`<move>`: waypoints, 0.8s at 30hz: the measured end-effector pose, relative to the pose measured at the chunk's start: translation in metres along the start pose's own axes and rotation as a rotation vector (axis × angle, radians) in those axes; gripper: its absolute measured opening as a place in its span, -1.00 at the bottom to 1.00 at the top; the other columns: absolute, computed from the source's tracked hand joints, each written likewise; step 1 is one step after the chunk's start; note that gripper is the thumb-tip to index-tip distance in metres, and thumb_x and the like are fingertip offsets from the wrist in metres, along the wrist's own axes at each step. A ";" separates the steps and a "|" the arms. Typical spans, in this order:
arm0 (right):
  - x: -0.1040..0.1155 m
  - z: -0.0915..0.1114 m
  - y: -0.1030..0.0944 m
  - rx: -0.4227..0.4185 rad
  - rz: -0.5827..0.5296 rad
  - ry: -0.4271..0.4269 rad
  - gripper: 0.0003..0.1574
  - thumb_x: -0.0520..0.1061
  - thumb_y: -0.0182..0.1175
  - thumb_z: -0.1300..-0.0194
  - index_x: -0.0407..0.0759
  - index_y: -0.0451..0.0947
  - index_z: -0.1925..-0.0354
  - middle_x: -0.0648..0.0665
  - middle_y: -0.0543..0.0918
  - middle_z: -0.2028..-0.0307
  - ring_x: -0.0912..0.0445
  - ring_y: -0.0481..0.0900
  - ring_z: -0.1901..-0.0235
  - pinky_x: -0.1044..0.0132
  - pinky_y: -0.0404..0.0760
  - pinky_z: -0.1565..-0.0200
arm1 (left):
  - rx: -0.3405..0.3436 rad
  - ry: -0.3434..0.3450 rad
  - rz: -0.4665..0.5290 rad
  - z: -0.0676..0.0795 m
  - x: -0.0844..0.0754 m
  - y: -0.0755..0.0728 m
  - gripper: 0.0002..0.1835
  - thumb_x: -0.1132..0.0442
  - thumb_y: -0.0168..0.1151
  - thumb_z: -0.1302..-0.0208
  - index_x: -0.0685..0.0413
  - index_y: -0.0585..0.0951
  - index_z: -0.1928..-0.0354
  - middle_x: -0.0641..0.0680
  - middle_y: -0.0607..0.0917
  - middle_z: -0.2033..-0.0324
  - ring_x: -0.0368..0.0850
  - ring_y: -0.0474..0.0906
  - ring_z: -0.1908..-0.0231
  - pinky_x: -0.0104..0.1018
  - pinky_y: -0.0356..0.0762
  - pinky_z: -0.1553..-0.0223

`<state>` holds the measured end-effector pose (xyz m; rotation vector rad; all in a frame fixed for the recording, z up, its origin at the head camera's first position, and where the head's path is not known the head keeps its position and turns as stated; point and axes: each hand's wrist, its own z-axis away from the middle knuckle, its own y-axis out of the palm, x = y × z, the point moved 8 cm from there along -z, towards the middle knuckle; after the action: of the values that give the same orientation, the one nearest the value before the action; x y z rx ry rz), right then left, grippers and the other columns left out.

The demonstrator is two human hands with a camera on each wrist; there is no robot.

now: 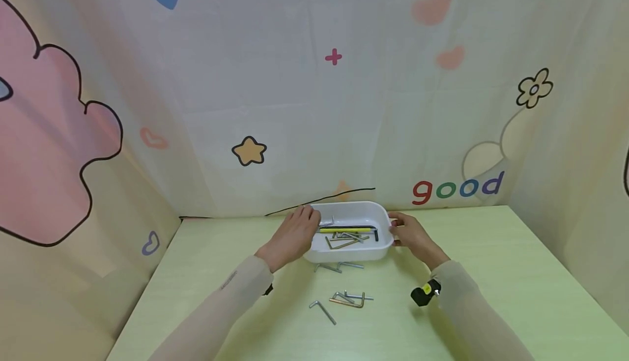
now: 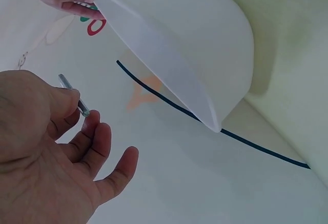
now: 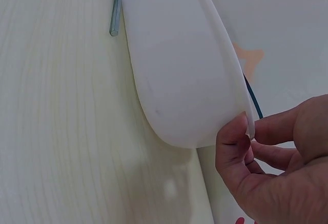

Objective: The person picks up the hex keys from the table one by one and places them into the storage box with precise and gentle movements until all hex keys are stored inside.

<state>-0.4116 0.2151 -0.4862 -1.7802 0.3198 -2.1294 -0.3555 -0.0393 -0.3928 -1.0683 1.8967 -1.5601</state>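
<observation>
A white plastic tub [image 1: 354, 255] stands at the back of the table. My right hand [image 1: 415, 239] pinches its right-hand rim between thumb and fingers, as the right wrist view shows up close. Over the tub's left end is my left hand [image 1: 294, 235]. Between its thumb and fingertips it pinches a silver hex key [image 2: 83, 108], and the other fingers are loosely bent. Inside the tub lie several silver and brass-coloured hex keys [image 1: 348, 244], a long yellow stick-like piece [image 1: 346, 230] and a black L-shaped key [image 1: 376, 235].
Two silver hex keys [image 1: 351, 265] lie close to the tub's front wall. Nearer the front are a small cluster of silver and brass-coloured keys [image 1: 346, 302] and a single silver key [image 1: 324, 314]. A printed curtain [image 1: 295, 104] hangs behind the light wooden table [image 1: 491, 273].
</observation>
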 end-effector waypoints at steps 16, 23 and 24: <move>-0.003 -0.003 0.000 0.008 -0.015 0.009 -0.39 -0.26 -0.04 -0.45 -0.22 0.21 -0.42 -0.31 0.37 -0.09 -0.12 0.46 -0.01 0.26 0.73 0.12 | 0.117 -0.032 0.075 -0.040 0.003 0.012 -0.82 0.22 -0.10 -0.54 0.08 0.42 -0.04 0.06 0.49 0.05 -0.04 0.37 0.03 -0.18 0.51 0.01; -0.004 -0.003 -0.002 0.005 -0.021 0.017 -0.39 -0.26 -0.05 -0.46 -0.20 0.22 -0.42 -0.29 0.37 -0.09 -0.10 0.45 0.00 0.29 0.72 0.14 | 0.192 -0.042 0.125 -0.057 0.007 0.024 -0.81 0.15 -0.13 -0.56 0.05 0.42 -0.01 0.03 0.46 0.06 -0.07 0.33 0.07 -0.20 0.50 0.02; -0.004 -0.003 -0.002 0.004 -0.020 0.017 -0.39 -0.26 -0.04 -0.46 -0.20 0.22 -0.42 -0.29 0.37 -0.09 -0.10 0.45 0.00 0.28 0.72 0.14 | 0.200 -0.042 0.132 -0.058 0.008 0.025 -0.80 0.15 -0.13 -0.56 0.05 0.43 -0.02 0.03 0.46 0.06 -0.07 0.33 0.06 -0.20 0.50 0.01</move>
<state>-0.4146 0.2189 -0.4898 -1.7718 0.3027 -2.1585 -0.4113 -0.0089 -0.4013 -0.8651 1.7053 -1.6001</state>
